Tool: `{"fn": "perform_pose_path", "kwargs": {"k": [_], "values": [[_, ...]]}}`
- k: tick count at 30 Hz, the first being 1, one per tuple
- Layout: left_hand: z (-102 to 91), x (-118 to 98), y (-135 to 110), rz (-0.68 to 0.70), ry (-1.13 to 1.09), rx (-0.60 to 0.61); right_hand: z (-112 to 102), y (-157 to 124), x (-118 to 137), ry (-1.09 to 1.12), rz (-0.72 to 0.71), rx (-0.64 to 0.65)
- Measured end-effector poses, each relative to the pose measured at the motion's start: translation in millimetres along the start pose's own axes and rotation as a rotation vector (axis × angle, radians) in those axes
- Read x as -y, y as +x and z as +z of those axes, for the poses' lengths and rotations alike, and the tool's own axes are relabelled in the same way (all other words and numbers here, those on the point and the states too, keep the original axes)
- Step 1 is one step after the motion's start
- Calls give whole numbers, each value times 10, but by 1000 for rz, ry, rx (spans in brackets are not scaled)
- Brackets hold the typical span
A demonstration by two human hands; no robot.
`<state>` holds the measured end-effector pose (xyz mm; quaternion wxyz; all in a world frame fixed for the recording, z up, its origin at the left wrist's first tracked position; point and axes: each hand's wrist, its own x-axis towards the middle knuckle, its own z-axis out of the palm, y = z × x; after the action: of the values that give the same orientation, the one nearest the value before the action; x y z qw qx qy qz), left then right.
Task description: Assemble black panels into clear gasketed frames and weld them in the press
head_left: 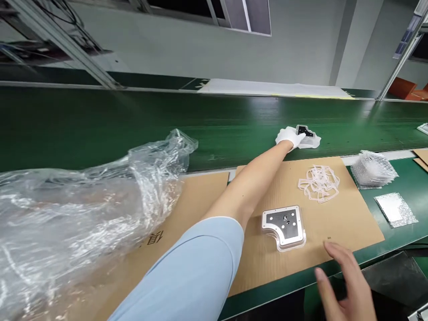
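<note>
My gloved left hand [289, 137], fingers together on black plate [305, 131].
Right hand [346, 285] spread, empty; a running green belt [100, 129] could slide the plate away from me.

Pale blue short sleeve [187, 272], white fabric glove [290, 137] on left hand [292, 138], right hand [344, 285] bare

And here's the long green conveyor belt [100, 125] running across the room, a metal frame [60, 43] slanting above, and a window [240, 13] high on the grey wall [167, 44]!

Bright light glares off the green conveyor belt [264, 109]; frame edges bow.
</note>
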<state>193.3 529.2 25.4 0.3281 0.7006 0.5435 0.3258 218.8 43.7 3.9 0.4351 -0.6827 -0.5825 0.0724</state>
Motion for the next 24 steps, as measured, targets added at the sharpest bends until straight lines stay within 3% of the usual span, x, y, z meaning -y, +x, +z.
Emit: {"fn": "perform_pose_path", "kwargs": {"k": [3,7,9,12,15,19,21,24], "values": [[-140,-114,-196,-16,79,-5,415,219,281,-64,42,-7],[-456,-253,-701,123,114,159,843,417,401,-249,98,-80],[-630,-287,-1038,196,122,250,917,477,370,-264,81,-84],[-890,-326,-1620,301,119,363,830,521,329,-189,85,-86],[-1136,-361,-2272,382,26,552,493,485,360,-64,113,-43],[-1276,-421,-3200,379,-277,1037,-309,181,485,47,123,18],[-1190,-489,-3652,382,-369,1179,-770,-83,560,45,145,28],[-881,-666,-4266,528,-494,1159,-1384,-554,635,14,193,25]]}}
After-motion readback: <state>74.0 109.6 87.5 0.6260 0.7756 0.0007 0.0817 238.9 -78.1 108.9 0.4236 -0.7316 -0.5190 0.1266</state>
